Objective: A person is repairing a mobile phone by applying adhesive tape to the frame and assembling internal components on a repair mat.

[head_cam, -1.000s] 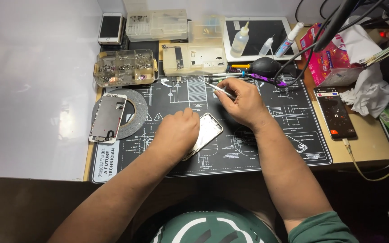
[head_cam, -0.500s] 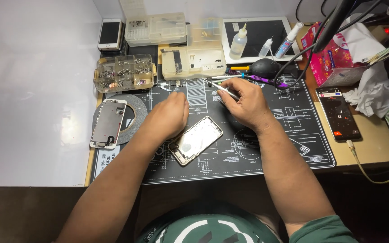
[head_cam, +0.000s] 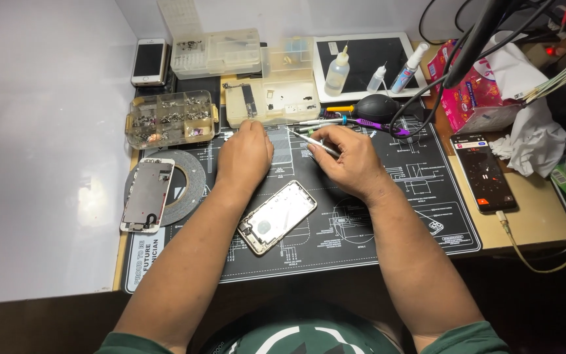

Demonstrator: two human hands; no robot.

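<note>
An opened silver phone housing [head_cam: 278, 216] lies tilted on the black repair mat [head_cam: 394, 216], with neither hand touching it. My left hand [head_cam: 245, 154] rests knuckles up at the mat's far edge, fingers curled near the cream parts tray [head_cam: 273, 101]; what its fingertips touch is hidden. My right hand [head_cam: 348, 157] holds thin metal tweezers [head_cam: 312, 143], tips pointing left toward the left hand.
A detached phone screen [head_cam: 147, 195] lies on a tape roll [head_cam: 188, 187] at the left. A compartment box of screws [head_cam: 168, 118], clear cases, a white phone [head_cam: 149, 60], a tablet [head_cam: 361, 62], bottles and a black blower stand behind. A lit phone [head_cam: 483, 172] lies right.
My left hand has left the phone housing and moved up to the far edge of the mat. The housing now lies uncovered. The right hand with the tweezers has barely shifted.
</note>
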